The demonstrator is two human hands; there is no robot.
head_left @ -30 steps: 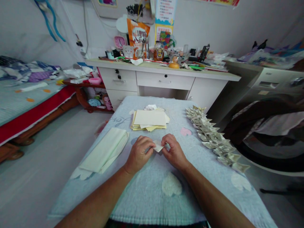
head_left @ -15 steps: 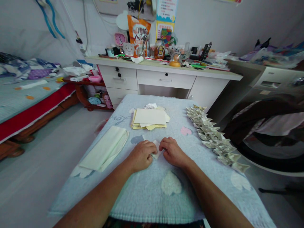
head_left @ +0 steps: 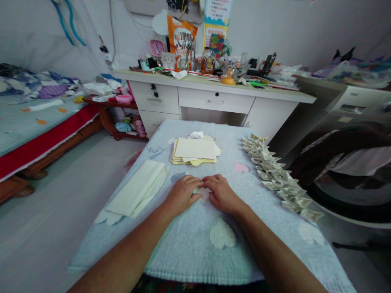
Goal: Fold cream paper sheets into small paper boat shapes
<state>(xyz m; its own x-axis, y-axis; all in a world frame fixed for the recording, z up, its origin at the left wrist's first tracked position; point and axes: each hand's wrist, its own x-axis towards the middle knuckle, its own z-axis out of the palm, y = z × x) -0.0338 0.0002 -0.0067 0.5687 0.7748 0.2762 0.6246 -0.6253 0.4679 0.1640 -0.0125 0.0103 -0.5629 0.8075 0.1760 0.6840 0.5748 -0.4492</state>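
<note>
A small pale piece of folded paper (head_left: 204, 194) lies on the cloth-covered table between my hands. My left hand (head_left: 184, 192) has its fingers and thumb closed on the paper's left side. From the other side, my right hand (head_left: 220, 193) grips its upper right edge with bent fingers. The fingertips of both hands meet at the paper's top, hiding part of it. Just beyond them is a stack of cream and yellow paper sheets (head_left: 195, 149). Several folded paper boats (head_left: 271, 171) stand in a row along the right side.
A folded pale green cloth or paper (head_left: 139, 189) lies at the left. Crumpled white paper (head_left: 196, 135) sits behind the stack. A white desk (head_left: 214, 99) with many items stands beyond the table (head_left: 171, 260); a washing machine (head_left: 345, 122) is at the right.
My left fingers have moved up and right, so both hands' fingertips now meet at the paper's top. The whole view has shifted slightly.
</note>
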